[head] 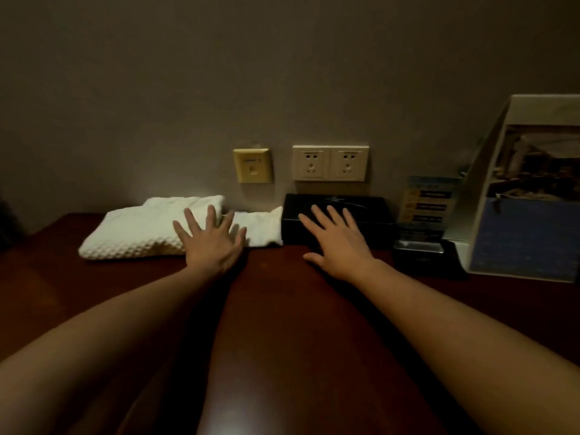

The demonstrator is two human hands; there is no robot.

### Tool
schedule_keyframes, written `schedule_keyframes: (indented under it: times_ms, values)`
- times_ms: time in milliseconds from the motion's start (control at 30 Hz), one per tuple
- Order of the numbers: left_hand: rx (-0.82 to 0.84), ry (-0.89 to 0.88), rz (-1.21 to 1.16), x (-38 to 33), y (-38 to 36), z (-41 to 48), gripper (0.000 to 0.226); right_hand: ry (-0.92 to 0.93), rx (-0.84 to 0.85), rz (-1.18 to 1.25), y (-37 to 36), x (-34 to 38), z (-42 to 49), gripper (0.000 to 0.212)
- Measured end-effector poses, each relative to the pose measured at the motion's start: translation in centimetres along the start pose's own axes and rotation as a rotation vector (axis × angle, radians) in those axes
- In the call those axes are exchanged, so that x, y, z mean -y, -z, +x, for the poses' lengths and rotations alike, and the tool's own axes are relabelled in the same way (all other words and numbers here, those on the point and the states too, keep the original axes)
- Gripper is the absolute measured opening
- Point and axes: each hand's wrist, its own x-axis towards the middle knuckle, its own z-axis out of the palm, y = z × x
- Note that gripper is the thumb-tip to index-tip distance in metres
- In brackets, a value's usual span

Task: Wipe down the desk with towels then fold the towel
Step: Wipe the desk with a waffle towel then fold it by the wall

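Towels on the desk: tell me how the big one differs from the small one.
The big towel is thick, with a waffle texture; the small towel is thinner and looks smoother. The big towel lies left; the small towel lies beside the black box. Both are white.

Dim, warm light is filling the scene; the towel (135,233) is showing brightest, the wall (282,73) above it fading into murk. A pale glare is sitting on the table (282,324), nearest the camera. The arms (125,324) are casting dark shadows. All is looking soft; the stand (530,196) right of the towel is warping.
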Motion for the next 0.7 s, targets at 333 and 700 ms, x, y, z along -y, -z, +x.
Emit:
schedule_keyframes:
  times_ms: [333, 700]
  values:
    - [0.069, -0.073, 0.131, 10.5, 1.2, 1.2, 0.066, -0.201, -0.1, 0.148, 0.0, 5.6, 3.4, 0.071]
    - [0.126, 0.054, 0.095, 16.8, 1.8, 2.8, 0.048, -0.271, -0.153, 0.135, -0.6, 6.0, 3.9, 0.067]
